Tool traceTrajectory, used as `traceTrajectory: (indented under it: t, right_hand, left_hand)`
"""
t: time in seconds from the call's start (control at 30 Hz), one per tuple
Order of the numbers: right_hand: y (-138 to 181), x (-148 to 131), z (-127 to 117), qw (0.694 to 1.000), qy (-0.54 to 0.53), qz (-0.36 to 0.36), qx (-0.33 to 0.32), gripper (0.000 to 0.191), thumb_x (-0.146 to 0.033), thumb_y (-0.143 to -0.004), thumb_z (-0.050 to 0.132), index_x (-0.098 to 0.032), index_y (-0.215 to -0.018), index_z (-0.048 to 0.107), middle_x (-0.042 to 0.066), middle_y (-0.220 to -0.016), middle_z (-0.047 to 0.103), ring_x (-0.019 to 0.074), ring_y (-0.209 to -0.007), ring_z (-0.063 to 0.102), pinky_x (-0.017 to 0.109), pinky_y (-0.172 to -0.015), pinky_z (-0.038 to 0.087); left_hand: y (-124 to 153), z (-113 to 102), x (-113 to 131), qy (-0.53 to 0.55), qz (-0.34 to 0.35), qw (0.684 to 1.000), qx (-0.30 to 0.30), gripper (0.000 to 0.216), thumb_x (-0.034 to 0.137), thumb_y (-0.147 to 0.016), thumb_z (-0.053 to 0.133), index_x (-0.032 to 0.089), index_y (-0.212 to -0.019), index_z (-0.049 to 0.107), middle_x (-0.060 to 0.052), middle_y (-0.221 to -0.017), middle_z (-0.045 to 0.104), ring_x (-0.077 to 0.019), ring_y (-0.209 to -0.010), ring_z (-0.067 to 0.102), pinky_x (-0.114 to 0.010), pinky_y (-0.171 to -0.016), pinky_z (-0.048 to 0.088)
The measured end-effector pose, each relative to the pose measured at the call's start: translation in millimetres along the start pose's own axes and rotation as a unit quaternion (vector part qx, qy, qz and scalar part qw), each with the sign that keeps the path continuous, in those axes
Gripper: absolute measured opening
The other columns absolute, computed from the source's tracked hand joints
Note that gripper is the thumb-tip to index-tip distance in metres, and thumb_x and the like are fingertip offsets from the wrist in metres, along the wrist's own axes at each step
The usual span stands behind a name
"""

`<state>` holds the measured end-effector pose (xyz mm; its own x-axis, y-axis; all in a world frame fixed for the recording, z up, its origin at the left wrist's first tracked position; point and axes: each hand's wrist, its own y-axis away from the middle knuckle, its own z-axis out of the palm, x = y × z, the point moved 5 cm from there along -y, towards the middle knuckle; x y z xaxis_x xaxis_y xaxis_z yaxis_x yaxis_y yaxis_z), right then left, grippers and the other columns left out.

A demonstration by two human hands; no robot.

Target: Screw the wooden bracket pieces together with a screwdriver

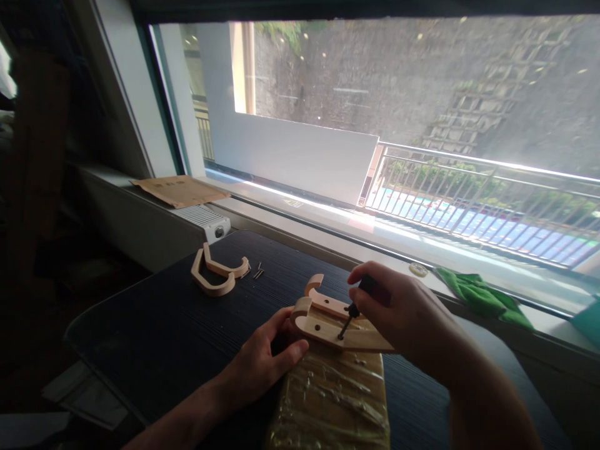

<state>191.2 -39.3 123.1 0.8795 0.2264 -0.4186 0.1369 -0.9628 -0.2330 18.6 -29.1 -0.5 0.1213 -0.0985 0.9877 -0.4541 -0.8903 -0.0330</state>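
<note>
In my right hand (379, 294) is a black-handled screwdriver (349, 322), its tip set in a dark hole of a pale wooden hook piece (328, 331). That piece has a curled end and lies on a tape-wrapped package (332, 400). My left hand (276, 350) grips the curled end, fingers behind it and thumb at the near side. Just beyond lies a second wooden hook piece (335, 306), also with dark holes. Two more curved wooden hooks (215, 287) rest at the table's far left, beside several loose screws (259, 271).
The dark table (187, 350) stands against a window sill. On the sill are a brown paper envelope (180, 189), a white slatted box (206, 220), a small round roll (418, 269) and a green cloth (482, 297). Papers (89, 394) lie below the table's left edge.
</note>
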Motion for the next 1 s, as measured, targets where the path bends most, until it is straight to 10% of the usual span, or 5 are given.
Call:
traceTrajectory:
  t: [1.0]
  right_hand:
    - [-3.2,4.8,-3.4,0.998,0.048,0.028,0.030,0.032,-0.046,-0.083,0.042,-0.022,-0.068,0.057,-0.004,-0.052,0.052,0.0107,-0.047,0.041,0.024,-0.045,0.025]
  left_hand:
    - [-0.3,-0.2,3.5,-0.018,-0.006,1.000,0.002,0.030,0.028,-0.081,0.053,0.019,-0.109,0.050,-0.001,-0.090,0.064,-0.0196,-0.089,0.059,-0.026,-0.078,0.045]
